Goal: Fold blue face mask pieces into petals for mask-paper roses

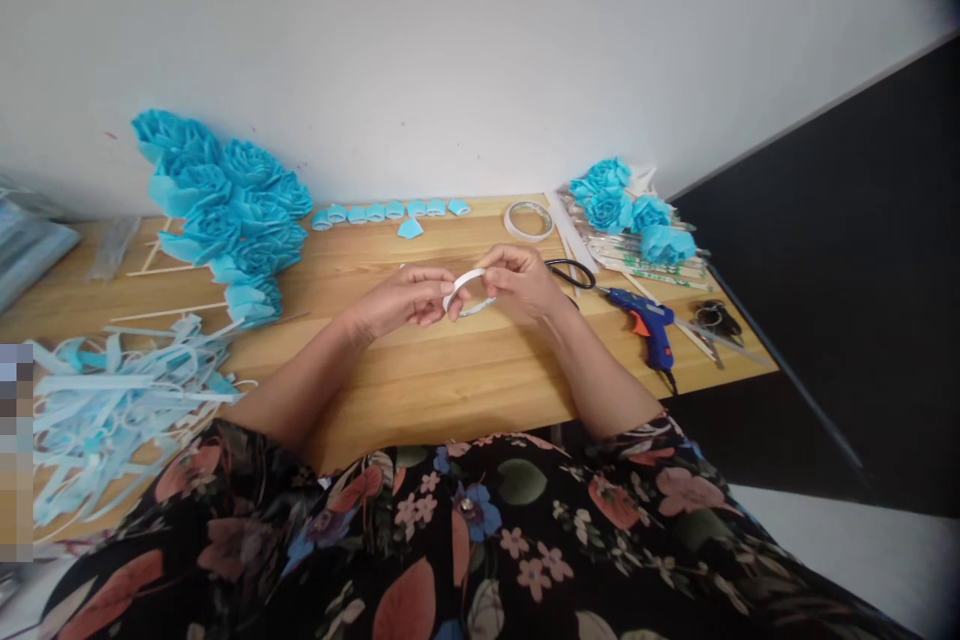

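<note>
Above the middle of the wooden table, both hands hold a thin white ring, which looks like a narrow roll of tape [466,279]. My left hand [405,301] pinches its left side between thumb and fingers. On the right side, the fingers of my right hand [523,280] are closed on the rim. Behind the hands a row of small folded blue paper pieces [375,213] lies near the wall, with one loose blue piece [410,229] in front. A wider tape roll [528,220] lies flat just beyond my right hand.
Blue paper roses on sticks [232,195] pile up at left, above a heap of pale blue strips [127,410]. To the right are a blue glue gun [645,320], black-handled scissors [574,270], more blue roses [607,205] on packets, and a dark bunch of keys [718,320].
</note>
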A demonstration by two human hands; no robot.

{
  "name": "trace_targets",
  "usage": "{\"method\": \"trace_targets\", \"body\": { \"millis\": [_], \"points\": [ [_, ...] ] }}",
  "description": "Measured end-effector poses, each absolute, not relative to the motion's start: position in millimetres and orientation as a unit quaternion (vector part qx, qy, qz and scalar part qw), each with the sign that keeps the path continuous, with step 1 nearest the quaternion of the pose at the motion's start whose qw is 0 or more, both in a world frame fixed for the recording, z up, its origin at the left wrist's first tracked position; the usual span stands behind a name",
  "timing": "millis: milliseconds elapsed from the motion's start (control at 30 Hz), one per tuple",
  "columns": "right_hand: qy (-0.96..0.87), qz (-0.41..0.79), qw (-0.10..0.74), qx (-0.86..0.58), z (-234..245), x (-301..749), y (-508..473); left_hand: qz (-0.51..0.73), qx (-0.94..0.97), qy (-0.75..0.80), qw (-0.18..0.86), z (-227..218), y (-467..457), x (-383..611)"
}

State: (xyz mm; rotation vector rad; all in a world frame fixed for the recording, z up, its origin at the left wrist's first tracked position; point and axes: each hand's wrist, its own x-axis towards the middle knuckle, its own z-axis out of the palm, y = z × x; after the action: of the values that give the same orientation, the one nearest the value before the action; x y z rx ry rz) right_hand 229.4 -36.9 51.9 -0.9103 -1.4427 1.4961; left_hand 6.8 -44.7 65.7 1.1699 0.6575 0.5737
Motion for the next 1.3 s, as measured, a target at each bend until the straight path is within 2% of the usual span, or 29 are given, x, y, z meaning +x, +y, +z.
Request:
{"method": "trace_targets", "body": {
  "millis": [100, 300, 467, 633, 833, 1300],
  "points": [
    [-0.575, 0.596, 0.428, -0.362, 50.5, 228.8, -37.7, 0.257, 0.548, 0.307, 0.734, 67.8, -44.8, 6.3],
    [-0.521, 0.608, 0.508, -0.319, 50.8, 226.9, -37.0, 0.319, 0.551, 0.252, 0.729, 69.5, -43.7, 2.9],
    [-0.496, 0.631, 0.512, -0.306, 54.9, 226.5, -36.6, 0.269, 0.586, 0.244, 0.725, 64.0, -40.5, 1.9],
    [-0.526, 0.606, 0.507, -0.315, 53.7, 228.0, -37.1, 0.251, 0.615, 0.283, 0.692, 61.7, -39.9, 0.2],
    [-0.561, 0.588, 0.475, -0.336, 52.6, 230.2, -38.6, 0.244, 0.638, 0.297, 0.668, 70.5, -42.6, 3.7],
    [-0.539, 0.588, 0.502, -0.336, 52.4, 226.5, -40.2, 0.278, 0.614, 0.275, 0.686, 61.3, -42.1, 8.4]
  ]
}}
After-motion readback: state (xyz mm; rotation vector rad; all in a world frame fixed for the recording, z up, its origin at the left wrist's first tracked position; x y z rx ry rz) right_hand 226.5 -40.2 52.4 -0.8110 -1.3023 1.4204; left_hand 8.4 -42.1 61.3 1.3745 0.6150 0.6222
